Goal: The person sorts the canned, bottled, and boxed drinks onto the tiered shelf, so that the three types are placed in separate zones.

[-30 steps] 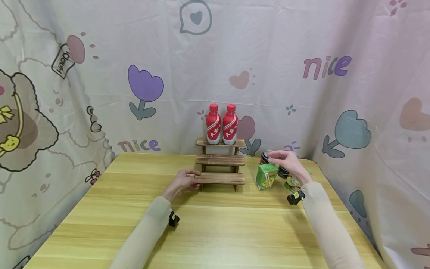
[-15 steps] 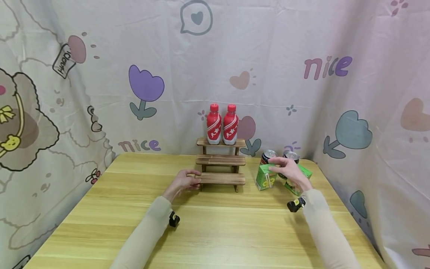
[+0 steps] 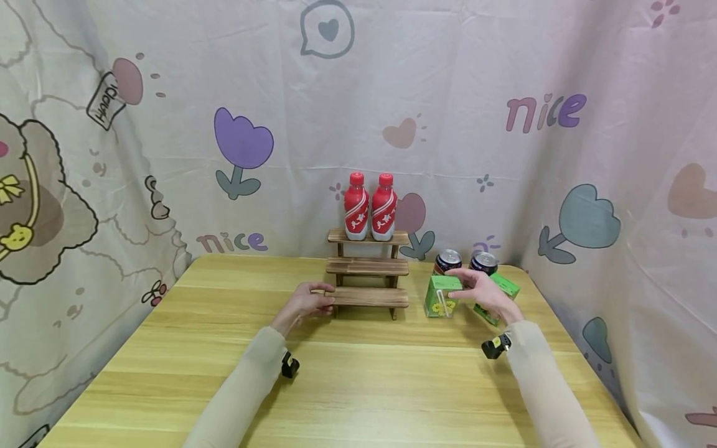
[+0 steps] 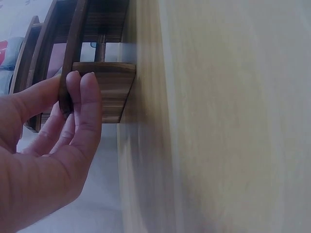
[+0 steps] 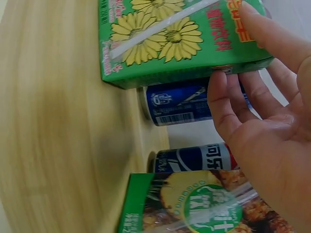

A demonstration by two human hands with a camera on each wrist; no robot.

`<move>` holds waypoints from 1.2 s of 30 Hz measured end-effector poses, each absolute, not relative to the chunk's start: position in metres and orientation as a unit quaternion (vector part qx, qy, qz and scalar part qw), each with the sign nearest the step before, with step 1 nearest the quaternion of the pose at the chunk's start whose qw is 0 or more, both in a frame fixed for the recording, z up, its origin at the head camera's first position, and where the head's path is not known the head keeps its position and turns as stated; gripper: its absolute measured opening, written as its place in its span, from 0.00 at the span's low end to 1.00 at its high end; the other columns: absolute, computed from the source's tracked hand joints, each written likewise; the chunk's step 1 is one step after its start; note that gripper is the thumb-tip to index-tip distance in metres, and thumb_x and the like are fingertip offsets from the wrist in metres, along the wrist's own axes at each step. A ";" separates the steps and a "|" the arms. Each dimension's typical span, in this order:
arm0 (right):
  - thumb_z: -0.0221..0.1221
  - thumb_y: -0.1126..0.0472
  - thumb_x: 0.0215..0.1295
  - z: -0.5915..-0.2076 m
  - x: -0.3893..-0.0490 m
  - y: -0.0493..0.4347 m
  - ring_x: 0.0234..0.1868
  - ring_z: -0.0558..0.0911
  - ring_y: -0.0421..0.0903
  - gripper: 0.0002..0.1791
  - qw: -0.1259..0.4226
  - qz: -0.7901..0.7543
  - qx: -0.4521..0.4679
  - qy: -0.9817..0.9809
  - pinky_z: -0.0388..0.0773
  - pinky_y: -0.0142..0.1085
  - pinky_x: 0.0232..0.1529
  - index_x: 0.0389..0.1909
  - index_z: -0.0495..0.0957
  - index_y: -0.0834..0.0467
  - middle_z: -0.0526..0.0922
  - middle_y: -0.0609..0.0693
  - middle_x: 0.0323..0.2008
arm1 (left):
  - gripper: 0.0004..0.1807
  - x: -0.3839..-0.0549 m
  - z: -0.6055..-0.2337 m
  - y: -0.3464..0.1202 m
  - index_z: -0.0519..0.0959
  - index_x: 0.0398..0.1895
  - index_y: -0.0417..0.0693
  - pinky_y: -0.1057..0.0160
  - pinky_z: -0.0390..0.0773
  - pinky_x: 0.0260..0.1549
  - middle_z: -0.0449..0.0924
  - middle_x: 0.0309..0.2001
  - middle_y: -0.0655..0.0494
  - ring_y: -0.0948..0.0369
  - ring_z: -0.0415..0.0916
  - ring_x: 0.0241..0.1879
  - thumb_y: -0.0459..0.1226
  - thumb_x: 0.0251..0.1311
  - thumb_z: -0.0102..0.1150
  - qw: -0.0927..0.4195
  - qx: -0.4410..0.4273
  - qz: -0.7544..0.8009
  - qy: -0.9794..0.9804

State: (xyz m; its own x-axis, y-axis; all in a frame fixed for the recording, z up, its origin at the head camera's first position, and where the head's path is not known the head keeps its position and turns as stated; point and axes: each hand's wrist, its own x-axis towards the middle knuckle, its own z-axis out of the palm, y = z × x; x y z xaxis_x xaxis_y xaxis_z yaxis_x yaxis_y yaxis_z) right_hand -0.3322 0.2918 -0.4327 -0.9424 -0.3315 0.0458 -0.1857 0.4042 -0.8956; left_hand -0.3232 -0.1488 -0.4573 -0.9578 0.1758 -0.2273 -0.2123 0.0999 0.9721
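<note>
My left hand [image 3: 305,303] pinches the left end of the bottom step of a three-tier wooden display stand [image 3: 370,297]; in the left wrist view its thumb and fingers [image 4: 89,104] close round the board's edge. At the right, my right hand [image 3: 486,295] holds a green drink carton [image 3: 440,300] with yellow flowers and a straw on its front. The right wrist view shows the thumb [image 5: 272,31] on the carton's front and the other fingers at its side and behind. The carton stands upright close to the tabletop.
Two red bottles [image 3: 370,208] stand on the top step. Behind the carton are two dark blue drink cans [image 3: 448,260]. A second green carton, with pineapple pictures [image 5: 209,208], stands at the right, partly behind the right hand. A patterned curtain [image 3: 313,112] surrounds the table.
My right hand has come down from above the cans onto the flowered carton, which has turned slightly and shifted a little left. My left hand stays on the stand.
</note>
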 end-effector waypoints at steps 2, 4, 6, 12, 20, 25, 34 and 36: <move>0.71 0.62 0.55 -0.435 -0.333 0.291 0.47 0.80 0.42 0.35 0.072 -0.520 -0.147 0.839 0.79 0.32 0.49 0.64 0.70 0.62 0.81 0.54 0.50 | 0.20 -0.324 -0.458 -0.149 0.75 0.56 0.35 0.56 0.86 0.39 0.80 0.33 0.47 0.57 0.81 0.29 0.24 0.60 0.60 0.144 -0.014 0.670 0.728; 0.71 0.61 0.55 -0.435 -0.332 0.289 0.48 0.80 0.42 0.34 0.073 -0.518 -0.141 0.840 0.78 0.32 0.50 0.63 0.71 0.61 0.81 0.54 0.50 | 0.20 -0.324 -0.458 -0.149 0.75 0.56 0.35 0.56 0.86 0.39 0.80 0.33 0.47 0.57 0.81 0.29 0.25 0.60 0.60 0.142 -0.012 0.668 0.730; 0.71 0.60 0.55 -0.435 -0.332 0.289 0.49 0.80 0.43 0.34 0.072 -0.518 -0.143 0.840 0.78 0.33 0.51 0.63 0.71 0.61 0.81 0.55 0.51 | 0.20 -0.324 -0.458 -0.148 0.75 0.56 0.36 0.56 0.86 0.39 0.80 0.34 0.47 0.57 0.81 0.29 0.25 0.60 0.60 0.142 -0.012 0.667 0.731; 0.71 0.59 0.55 -0.437 -0.329 0.289 0.48 0.81 0.43 0.32 0.055 -0.512 -0.150 0.844 0.78 0.33 0.50 0.61 0.73 0.61 0.82 0.57 0.51 | 0.20 -0.325 -0.457 -0.146 0.76 0.56 0.37 0.55 0.86 0.41 0.81 0.35 0.46 0.57 0.81 0.29 0.25 0.60 0.60 0.141 -0.012 0.663 0.735; 0.70 0.56 0.57 -0.441 -0.327 0.288 0.49 0.81 0.45 0.31 0.039 -0.492 -0.141 0.858 0.77 0.35 0.51 0.61 0.73 0.57 0.83 0.55 0.50 | 0.19 -0.327 -0.458 -0.145 0.76 0.57 0.36 0.54 0.86 0.40 0.82 0.33 0.45 0.56 0.82 0.28 0.26 0.61 0.60 0.139 -0.005 0.655 0.742; 0.69 0.60 0.59 -0.441 -0.327 0.287 0.50 0.82 0.51 0.30 0.027 -0.497 -0.163 0.852 0.79 0.31 0.48 0.61 0.72 0.62 0.82 0.61 0.51 | 0.19 -0.326 -0.458 -0.147 0.76 0.56 0.36 0.53 0.86 0.41 0.82 0.34 0.45 0.56 0.83 0.28 0.26 0.61 0.60 0.134 -0.011 0.662 0.737; 0.71 0.54 0.56 -0.449 -0.329 0.281 0.55 0.80 0.57 0.29 0.007 -0.494 -0.151 0.856 0.77 0.35 0.53 0.59 0.75 0.55 0.83 0.56 0.53 | 0.19 -0.324 -0.460 -0.150 0.76 0.56 0.36 0.53 0.86 0.42 0.81 0.36 0.44 0.56 0.82 0.29 0.25 0.61 0.60 0.133 -0.013 0.664 0.735; 0.71 0.53 0.56 -0.449 -0.329 0.279 0.56 0.79 0.58 0.29 -0.002 -0.493 -0.150 0.857 0.77 0.40 0.55 0.58 0.75 0.55 0.82 0.56 0.54 | 0.19 -0.323 -0.460 -0.150 0.76 0.55 0.36 0.52 0.86 0.41 0.82 0.35 0.44 0.56 0.82 0.28 0.25 0.61 0.60 0.131 -0.013 0.664 0.736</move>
State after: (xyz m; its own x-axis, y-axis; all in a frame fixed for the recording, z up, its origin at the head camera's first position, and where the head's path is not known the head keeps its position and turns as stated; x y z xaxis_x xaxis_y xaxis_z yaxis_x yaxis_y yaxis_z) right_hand -0.3287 0.2792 -0.4489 -0.9552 -0.2548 0.1509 -0.2584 0.4687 -0.8447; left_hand -0.3232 -0.1504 -0.4602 -0.9656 0.1541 -0.2096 -0.1927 0.1174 0.9742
